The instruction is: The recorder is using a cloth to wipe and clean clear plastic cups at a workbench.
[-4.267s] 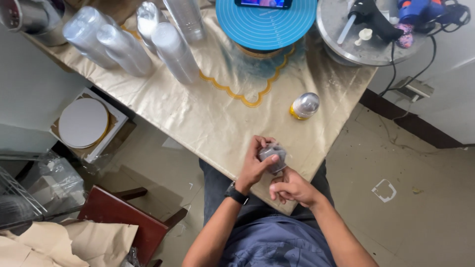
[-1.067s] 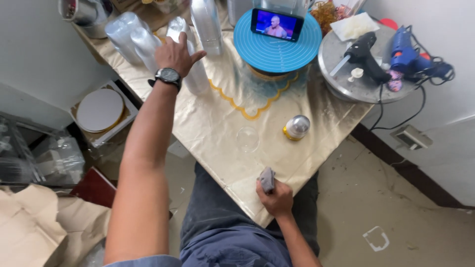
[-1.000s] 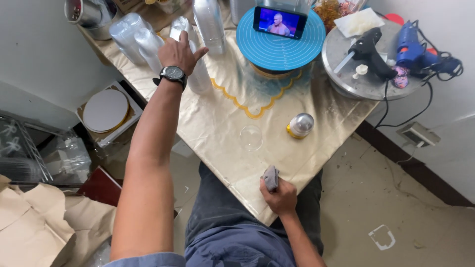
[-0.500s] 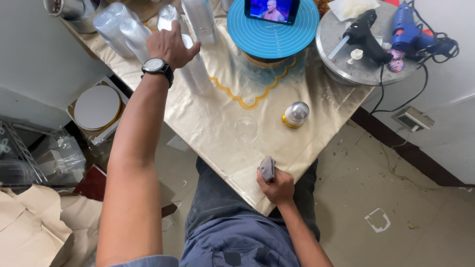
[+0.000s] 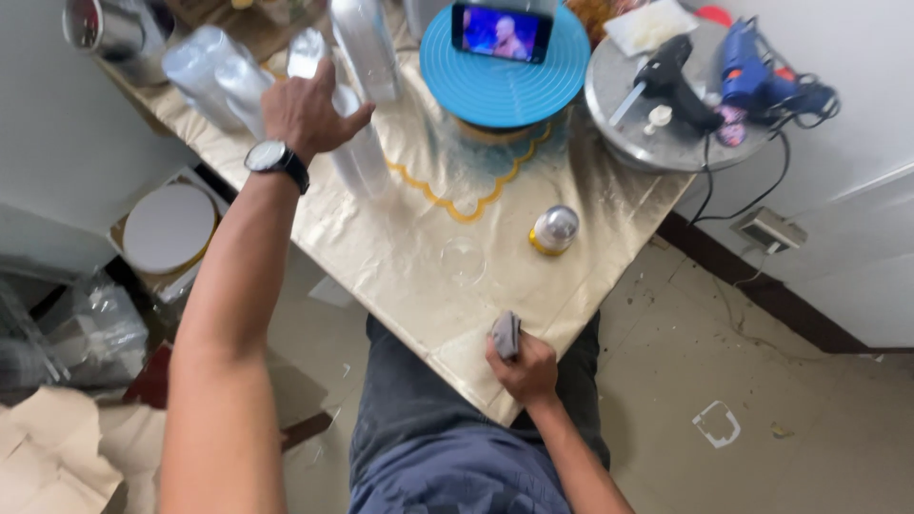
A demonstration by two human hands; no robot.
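Observation:
My left hand (image 5: 307, 112), with a black wristwatch on the wrist, reaches far over the table with fingers spread and rests on a lying stack of clear plastic cups (image 5: 357, 152). More such stacks (image 5: 214, 76) lie beside it. My right hand (image 5: 522, 365) stays at the near table corner, closed around a small grey cloth (image 5: 506, 333). A clear plastic lid (image 5: 464, 259) lies on the gold tablecloth (image 5: 400, 257) between the hands. A small silver and yellow capped bottle (image 5: 553, 229) stands to the right of the lid.
A blue turntable (image 5: 505, 81) with a phone (image 5: 502, 30) propped on it stands at the back. To its right, a round metal tray (image 5: 666, 105) carries glue guns and cables. A box with a white round board (image 5: 169, 228) and plastic bags sit on the floor at left.
Earlier both hands worked the grey cloth together at the near corner. My left hand has since reached out to the cup stacks and settled on one. My right hand barely moved.

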